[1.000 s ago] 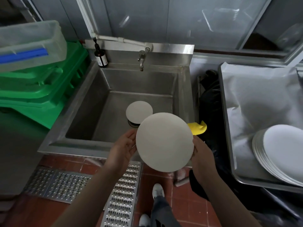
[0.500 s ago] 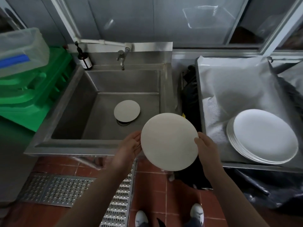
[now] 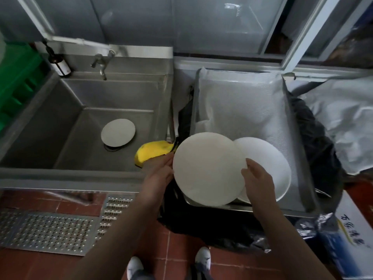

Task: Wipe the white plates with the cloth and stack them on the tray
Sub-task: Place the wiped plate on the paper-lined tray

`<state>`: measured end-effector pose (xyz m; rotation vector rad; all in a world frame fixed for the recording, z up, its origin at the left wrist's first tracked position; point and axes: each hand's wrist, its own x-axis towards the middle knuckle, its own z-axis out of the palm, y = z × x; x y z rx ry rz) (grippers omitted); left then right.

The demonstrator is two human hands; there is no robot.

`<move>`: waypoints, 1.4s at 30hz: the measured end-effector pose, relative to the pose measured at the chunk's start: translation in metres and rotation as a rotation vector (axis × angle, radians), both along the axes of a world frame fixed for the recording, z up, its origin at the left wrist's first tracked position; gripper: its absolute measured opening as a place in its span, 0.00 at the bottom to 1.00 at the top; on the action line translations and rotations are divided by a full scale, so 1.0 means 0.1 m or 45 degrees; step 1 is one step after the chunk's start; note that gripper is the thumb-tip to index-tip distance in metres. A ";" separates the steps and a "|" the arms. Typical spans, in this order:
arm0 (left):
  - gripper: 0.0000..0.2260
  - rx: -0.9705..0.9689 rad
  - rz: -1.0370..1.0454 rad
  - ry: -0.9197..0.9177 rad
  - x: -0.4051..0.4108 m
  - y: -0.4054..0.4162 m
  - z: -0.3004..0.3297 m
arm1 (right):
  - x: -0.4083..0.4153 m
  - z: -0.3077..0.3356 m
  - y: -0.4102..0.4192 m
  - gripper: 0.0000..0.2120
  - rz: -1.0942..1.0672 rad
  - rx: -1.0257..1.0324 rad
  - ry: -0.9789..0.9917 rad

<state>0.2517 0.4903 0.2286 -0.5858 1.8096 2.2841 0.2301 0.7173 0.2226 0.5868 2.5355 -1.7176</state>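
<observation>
Plate in hand: moved right from sink front, now partly over the stack in the tray. Left hand, right hand: each grip pinching its rim. Yellow cloth: on sink edge. Stacking imminent.

floor: red tiles, steel grate | wall: grey panels | light: dim

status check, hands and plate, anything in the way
Left hand and right hand each grip the held plate by its rim. Plate overlaps the stack in the tray. Nothing in the way.
</observation>
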 end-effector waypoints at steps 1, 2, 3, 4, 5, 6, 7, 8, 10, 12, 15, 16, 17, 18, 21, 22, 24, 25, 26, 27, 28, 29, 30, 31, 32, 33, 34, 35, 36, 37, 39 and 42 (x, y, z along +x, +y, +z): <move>0.21 -0.023 -0.006 0.013 -0.02 0.06 -0.04 | -0.03 -0.02 0.11 0.17 -0.016 0.013 -0.002; 0.22 -0.045 -0.025 0.008 -0.05 0.12 -0.05 | -0.07 -0.04 0.21 0.17 -0.029 0.023 -0.002; 0.27 -0.049 -0.047 -0.007 -0.07 0.18 -0.08 | -0.09 -0.05 0.30 0.17 -0.044 0.028 -0.007; 0.30 -0.053 -0.070 -0.019 -0.09 0.23 -0.09 | -0.11 -0.05 0.38 0.17 -0.068 0.034 -0.011; 0.30 -0.074 -0.085 -0.030 -0.11 0.32 -0.10 | -0.13 -0.06 0.46 0.17 -0.096 0.049 -0.014; 0.29 -0.103 -0.095 -0.041 -0.14 0.40 -0.10 | -0.14 -0.06 0.52 0.17 -0.113 0.067 -0.013; 0.29 -0.136 -0.118 -0.046 -0.16 0.49 -0.10 | -0.15 -0.05 0.59 0.16 -0.128 0.073 -0.008; 0.29 -0.165 -0.143 -0.044 -0.18 0.57 -0.09 | -0.15 -0.05 0.64 0.15 -0.132 0.073 0.004; 0.29 -0.223 -0.194 -0.023 -0.21 0.71 -0.07 | -0.17 -0.09 0.74 0.09 -0.130 0.100 0.015; 0.28 -0.308 -0.244 -0.029 -0.24 0.81 -0.06 | -0.19 -0.15 0.82 0.08 -0.124 0.165 0.032; 0.27 -0.391 -0.293 -0.057 -0.30 0.96 -0.04 | -0.19 -0.19 0.92 0.08 -0.107 0.218 0.056; 0.27 -0.381 -0.290 -0.065 -0.30 1.00 -0.04 | -0.19 -0.19 0.95 0.07 -0.104 0.225 0.068; 0.28 -0.370 -0.281 -0.074 -0.31 1.03 -0.05 | -0.19 -0.18 0.98 0.07 -0.104 0.233 0.071; 0.28 -0.355 -0.282 -0.073 -0.31 1.06 -0.05 | -0.20 -0.17 1.00 0.07 -0.109 0.239 0.069; 0.29 -0.359 -0.321 -0.046 -0.31 1.15 -0.08 | -0.22 -0.18 1.07 0.06 -0.114 0.263 0.071; 0.29 -0.353 -0.327 -0.037 -0.31 1.17 -0.10 | -0.22 -0.19 1.09 0.07 -0.108 0.272 0.071; 0.26 -0.362 -0.337 -0.020 -0.32 1.19 -0.13 | -0.23 -0.22 1.12 0.07 -0.097 0.287 0.073; 0.24 -0.373 -0.341 -0.011 -0.32 1.21 -0.13 | -0.23 -0.23 1.13 0.08 -0.093 0.294 0.078; 0.23 -0.372 -0.343 0.004 -0.33 1.22 -0.14 | -0.23 -0.23 1.14 0.09 -0.086 0.300 0.083; 0.23 -0.386 -0.349 0.011 -0.34 1.23 -0.12 | -0.23 -0.25 1.15 0.10 -0.082 0.307 0.082; 0.23 -0.405 -0.356 0.010 -0.34 1.23 -0.13 | -0.23 -0.26 1.16 0.10 -0.079 0.311 0.079; 0.25 -0.429 -0.365 0.003 -0.34 1.24 -0.12 | -0.23 -0.28 1.17 0.11 -0.080 0.317 0.070; 0.27 -0.436 -0.370 -0.010 -0.34 1.23 -0.14 | -0.24 -0.27 1.17 0.12 -0.080 0.320 0.066; 0.30 -0.449 -0.374 -0.025 -0.34 1.23 -0.15 | -0.24 -0.26 1.17 0.11 -0.076 0.321 0.065; 0.33 -0.463 -0.378 -0.031 -0.35 1.23 -0.17 | -0.24 -0.26 1.17 0.11 -0.066 0.322 0.075; 0.34 -0.478 -0.382 -0.037 -0.35 1.23 -0.19 | -0.24 -0.25 1.16 0.10 -0.054 0.318 0.089; 0.35 -0.480 -0.391 -0.024 -0.35 1.24 -0.23 | -0.23 -0.25 1.16 0.10 -0.044 0.310 0.097; 0.36 -0.486 -0.401 0.000 -0.36 1.23 -0.31 | -0.23 -0.25 1.16 0.10 -0.040 0.298 0.095; 0.37 -0.497 -0.414 0.019 -0.36 1.23 -0.40 | -0.23 -0.28 1.16 0.10 -0.046 0.291 0.086; 0.39 -0.505 -0.423 0.013 -0.36 1.23 -0.46 | -0.23 -0.33 1.18 0.12 -0.058 0.293 0.080; 0.43 -0.529 -0.453 -0.002 -0.33 1.22 -0.48 | -0.23 -0.45 1.19 0.18 -0.060 0.324 0.046; 0.45 -0.583 -0.502 0.017 -0.31 1.23 -0.46 | -0.20 -0.55 1.17 0.26 -0.059 0.366 -0.015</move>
